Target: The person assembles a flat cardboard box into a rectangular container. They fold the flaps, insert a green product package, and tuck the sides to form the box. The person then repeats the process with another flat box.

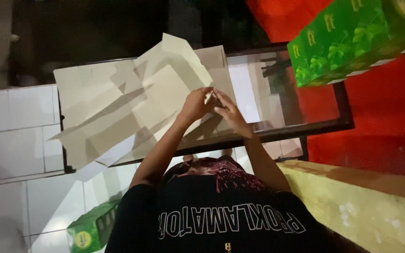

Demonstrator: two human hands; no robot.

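Small pale strip [209, 96] held upright between both hands above the cardboard sheets [118, 112] on the glass counter [305, 124]. Left hand [196, 105] pinches its lower end; right hand [228, 110] fingertips close alongside, touching.

A green printed carton [352, 40] fills the upper right of the frame against a red wall [380, 122]. Another green carton [92, 229] lies lower left on the white tiled floor [15, 140]. A yellow ledge [362, 206] crosses the lower right.
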